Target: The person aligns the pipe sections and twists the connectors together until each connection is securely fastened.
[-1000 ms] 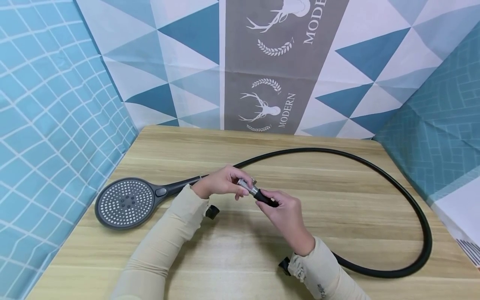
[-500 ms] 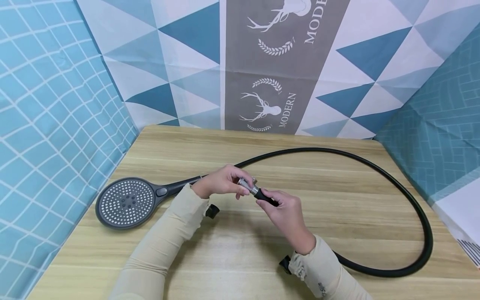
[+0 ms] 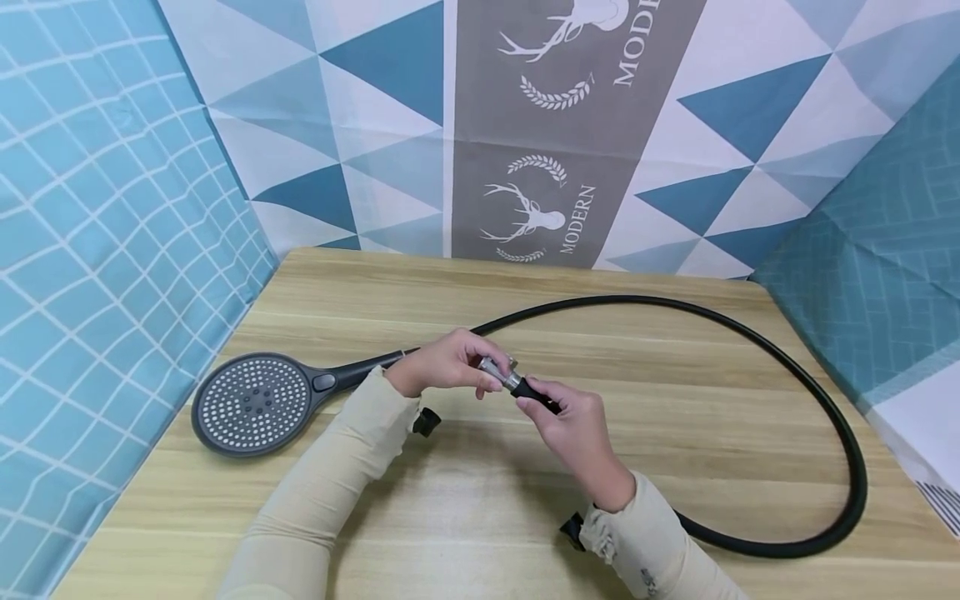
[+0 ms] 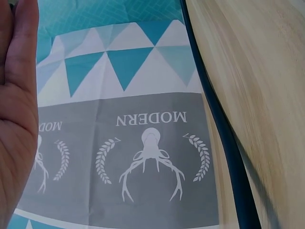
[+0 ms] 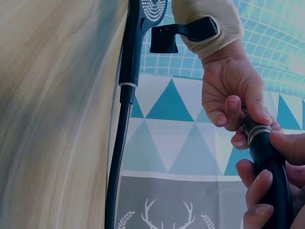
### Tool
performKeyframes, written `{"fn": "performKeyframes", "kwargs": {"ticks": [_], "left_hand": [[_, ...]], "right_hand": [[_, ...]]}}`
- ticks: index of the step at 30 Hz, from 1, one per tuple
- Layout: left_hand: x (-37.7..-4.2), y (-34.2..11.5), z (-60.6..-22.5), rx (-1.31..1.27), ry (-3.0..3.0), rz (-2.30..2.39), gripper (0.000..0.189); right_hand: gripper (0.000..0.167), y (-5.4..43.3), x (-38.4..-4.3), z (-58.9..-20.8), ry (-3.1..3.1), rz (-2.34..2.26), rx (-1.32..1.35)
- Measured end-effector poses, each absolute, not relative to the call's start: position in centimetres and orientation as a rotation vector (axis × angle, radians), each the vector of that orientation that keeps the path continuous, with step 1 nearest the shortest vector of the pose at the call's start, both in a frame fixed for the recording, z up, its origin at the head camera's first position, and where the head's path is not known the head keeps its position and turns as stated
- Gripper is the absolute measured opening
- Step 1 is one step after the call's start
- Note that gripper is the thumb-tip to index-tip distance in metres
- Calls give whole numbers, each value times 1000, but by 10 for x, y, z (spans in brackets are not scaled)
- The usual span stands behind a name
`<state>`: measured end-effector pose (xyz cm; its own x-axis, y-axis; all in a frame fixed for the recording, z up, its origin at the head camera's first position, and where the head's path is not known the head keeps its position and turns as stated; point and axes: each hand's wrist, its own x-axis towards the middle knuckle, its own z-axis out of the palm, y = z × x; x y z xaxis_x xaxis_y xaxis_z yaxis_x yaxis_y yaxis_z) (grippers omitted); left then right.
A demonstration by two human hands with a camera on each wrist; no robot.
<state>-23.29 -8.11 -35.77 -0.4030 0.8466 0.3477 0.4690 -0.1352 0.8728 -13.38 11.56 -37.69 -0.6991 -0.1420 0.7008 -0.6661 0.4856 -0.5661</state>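
Note:
A dark grey shower head (image 3: 253,405) lies face up at the table's left, its handle running right behind my left wrist. From it a black shower hose (image 3: 750,335) loops round the right side. Over the middle of the table, my left hand (image 3: 452,363) pinches the silvery metal fitting (image 3: 495,372) at the hose's free end between thumb and fingers. My right hand (image 3: 576,421) grips the black sleeve (image 5: 268,164) just below that fitting, fingers curled round it. In the left wrist view only the side of the left palm (image 4: 19,119) shows; its fingertips are out of frame.
The wooden table (image 3: 465,542) ends at a patterned backdrop (image 3: 390,125) with triangles and deer. Blue tiled sheeting (image 3: 105,233) stands on the left, and teal sheeting (image 3: 885,242) on the right. Black wrist mounts (image 5: 164,39) stick out below both forearms.
Both hands keep their hold on the hose end. The whole head view has shifted very slightly; the shower head and hose loop lie as before.

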Motion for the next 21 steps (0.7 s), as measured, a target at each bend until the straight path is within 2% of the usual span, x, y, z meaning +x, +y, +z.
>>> {"fn": "performKeyframes", "kwargs": {"ticks": [21], "left_hand": [[-233,-81,-358,1474,1801,1520,6]], "right_hand": [[18,115,-132,-371,-2317,1203,601]]}}
